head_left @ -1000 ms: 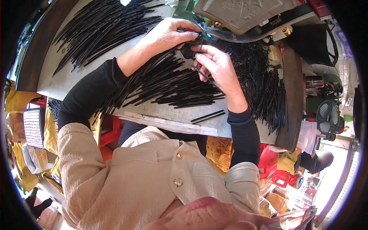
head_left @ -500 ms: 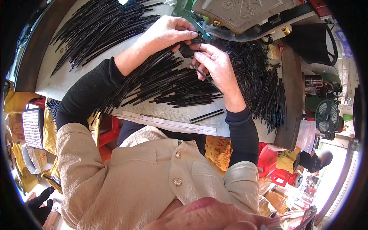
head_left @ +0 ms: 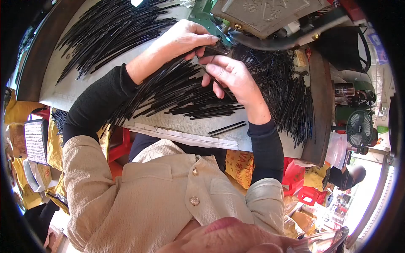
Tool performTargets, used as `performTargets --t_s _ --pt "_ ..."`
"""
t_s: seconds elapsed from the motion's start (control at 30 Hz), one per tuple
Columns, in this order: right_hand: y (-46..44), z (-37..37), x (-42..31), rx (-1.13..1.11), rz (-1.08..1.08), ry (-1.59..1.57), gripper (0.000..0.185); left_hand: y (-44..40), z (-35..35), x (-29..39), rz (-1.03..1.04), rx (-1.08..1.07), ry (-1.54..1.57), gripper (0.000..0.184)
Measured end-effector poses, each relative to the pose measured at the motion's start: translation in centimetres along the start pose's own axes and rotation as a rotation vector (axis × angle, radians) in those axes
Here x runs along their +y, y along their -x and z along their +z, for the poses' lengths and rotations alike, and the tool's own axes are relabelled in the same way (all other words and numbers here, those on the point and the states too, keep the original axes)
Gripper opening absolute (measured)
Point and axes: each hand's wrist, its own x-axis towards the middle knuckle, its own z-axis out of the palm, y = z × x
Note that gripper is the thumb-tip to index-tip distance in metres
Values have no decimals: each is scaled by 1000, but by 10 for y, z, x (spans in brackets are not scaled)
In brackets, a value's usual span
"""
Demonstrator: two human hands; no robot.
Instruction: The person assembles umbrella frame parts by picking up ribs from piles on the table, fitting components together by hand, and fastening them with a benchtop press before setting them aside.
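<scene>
My left hand (head_left: 190,39) is closed in a pinch at the edge of the green machine (head_left: 205,12), thumb and forefinger together; whatever lies between them is dark and hidden. Just below and to the right, my right hand (head_left: 230,76) is closed on a thin black strip (head_left: 228,93) that runs slantwise under its fingers. Its upper end reaches toward the left fingertips, where I cannot tell whether they touch it. Under both hands lies a spread of black strips (head_left: 185,95). Two single strips (head_left: 228,128) lie apart near the table's front edge.
A larger pile of black strips (head_left: 109,33) lies at the upper left, and a tangled heap (head_left: 291,101) at the right. The machine's metal cover (head_left: 270,14) and a dark lever (head_left: 295,39) overhang the back. A small fan (head_left: 360,126) stands beyond the right edge.
My right hand has shifted slightly left and down, its strip now lying closer along the fingers. The left hand barely moves. The dark lever by the machine has swung, blurred.
</scene>
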Motion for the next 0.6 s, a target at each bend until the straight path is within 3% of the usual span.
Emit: performTargets --t_s 0.13,0.3,0.37,0.6 --pt "3 4 -3 -110 79 10 24 4 2 6 42 -43 -71 29" --pt "-2 -13 6 94 22 49 19 6 1 4 96 -205 -271 28" --pt "-1 -17 8 186 -17 -2 20 4 -3 1 70 -236 -238 28" --pt "-4 -36 11 164 -43 -294 23 2 -9 -4 -29 -284 -97 30"
